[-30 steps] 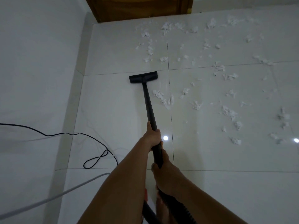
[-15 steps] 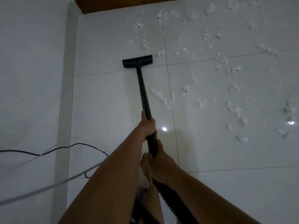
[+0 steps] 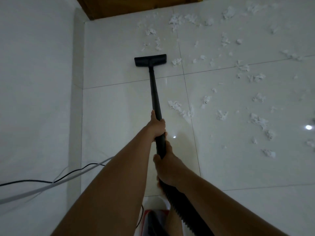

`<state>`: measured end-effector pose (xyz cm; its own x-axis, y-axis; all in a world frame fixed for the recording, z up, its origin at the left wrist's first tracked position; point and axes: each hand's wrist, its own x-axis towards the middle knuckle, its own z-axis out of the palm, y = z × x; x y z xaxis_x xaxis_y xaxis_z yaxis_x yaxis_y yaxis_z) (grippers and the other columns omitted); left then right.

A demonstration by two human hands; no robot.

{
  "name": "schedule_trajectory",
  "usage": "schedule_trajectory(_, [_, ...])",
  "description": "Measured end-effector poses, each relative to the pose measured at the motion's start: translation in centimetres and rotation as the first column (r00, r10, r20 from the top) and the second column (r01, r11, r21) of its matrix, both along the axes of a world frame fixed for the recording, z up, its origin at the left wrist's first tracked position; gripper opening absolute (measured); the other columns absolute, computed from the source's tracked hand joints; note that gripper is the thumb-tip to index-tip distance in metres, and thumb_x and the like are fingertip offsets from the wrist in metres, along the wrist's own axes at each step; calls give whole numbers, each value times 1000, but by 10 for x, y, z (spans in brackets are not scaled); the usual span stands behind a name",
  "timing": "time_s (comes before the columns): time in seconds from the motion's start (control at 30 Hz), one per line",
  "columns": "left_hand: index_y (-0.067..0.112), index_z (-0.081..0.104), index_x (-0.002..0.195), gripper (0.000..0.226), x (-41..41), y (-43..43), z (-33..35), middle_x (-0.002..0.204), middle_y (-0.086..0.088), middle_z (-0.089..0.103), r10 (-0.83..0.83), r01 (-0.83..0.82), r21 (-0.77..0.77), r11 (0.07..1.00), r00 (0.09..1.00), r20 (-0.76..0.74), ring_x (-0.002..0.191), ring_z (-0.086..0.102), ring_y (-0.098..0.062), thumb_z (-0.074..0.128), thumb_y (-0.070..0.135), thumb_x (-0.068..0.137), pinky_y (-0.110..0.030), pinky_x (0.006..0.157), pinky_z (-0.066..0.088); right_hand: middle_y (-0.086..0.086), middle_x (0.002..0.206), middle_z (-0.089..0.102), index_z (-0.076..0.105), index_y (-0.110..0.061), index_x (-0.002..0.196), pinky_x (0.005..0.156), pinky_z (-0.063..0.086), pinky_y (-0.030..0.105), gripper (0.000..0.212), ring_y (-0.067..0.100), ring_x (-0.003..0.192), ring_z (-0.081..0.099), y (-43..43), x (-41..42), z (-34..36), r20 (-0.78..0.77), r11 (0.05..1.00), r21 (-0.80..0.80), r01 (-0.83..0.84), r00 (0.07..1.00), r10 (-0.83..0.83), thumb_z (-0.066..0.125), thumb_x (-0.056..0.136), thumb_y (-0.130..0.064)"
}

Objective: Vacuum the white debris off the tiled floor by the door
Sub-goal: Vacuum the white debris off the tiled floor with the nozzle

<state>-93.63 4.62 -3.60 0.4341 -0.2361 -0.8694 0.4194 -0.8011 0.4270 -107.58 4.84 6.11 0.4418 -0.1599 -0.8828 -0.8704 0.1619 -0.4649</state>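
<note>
The flat black vacuum floor head (image 3: 150, 60) has been pushed past the tile joint toward the brown wooden door (image 3: 136, 5), among the scattered white paper debris (image 3: 157, 44) at upper centre.

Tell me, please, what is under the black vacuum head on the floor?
The vacuum head lies flat on the white tiled floor. Whether debris is beneath it cannot be seen. White debris lies just beside its right end.

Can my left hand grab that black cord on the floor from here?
Probably not right now: the left hand is wrapped around the vacuum wand, and the black cord lies low to the left, behind it.
</note>
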Motion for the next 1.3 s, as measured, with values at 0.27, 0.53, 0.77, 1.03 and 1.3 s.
schedule_trajectory(0.27, [43,-12,157,70,-48,17,21,89,-11,60,24,-24,9,1000,999,-26,65,58,-15,35,29,108,-29,55,52,13,93,65,-8,-45,159,34,41,16,71,13,47,56,12,-44,11,-27,996,-40,-84,996,83,39,108,-31])
schedule_trajectory(0.53, [45,-15,156,72,-111,32,36,99,-14,61,61,-61,-5,998,998,-36,68,60,-16,35,29,107,-31,58,52,21,111,69,-7,-47,159,61,57,38,66,22,62,63,26,-102,23,-22,985,-111,-131,991,129,35,108,-41])
schedule_trajectory(0.77, [43,-16,156,70,-132,39,30,94,-13,63,14,-14,0,1000,1000,-6,71,61,-19,32,32,106,-37,72,57,16,111,68,-5,-46,159,48,45,27,64,18,59,60,30,-125,20,-33,981,-109,-158,987,155,32,108,-39])
schedule_trajectory(1.03, [39,-15,158,67,-118,40,21,107,-14,62,-17,17,14,1000,999,30,69,61,-17,31,31,109,-29,60,52,12,96,67,-9,-55,155,51,54,29,65,15,55,61,37,-110,6,-44,995,-35,-96,995,94,35,108,-45])
schedule_trajectory(1.3, [38,-14,158,66,-36,25,27,89,-11,61,-41,41,25,999,999,30,64,59,-16,30,34,109,-27,56,49,14,120,65,-10,-46,159,49,48,23,68,12,63,60,24,-28,12,-35,992,-57,-115,993,114,35,109,-40])
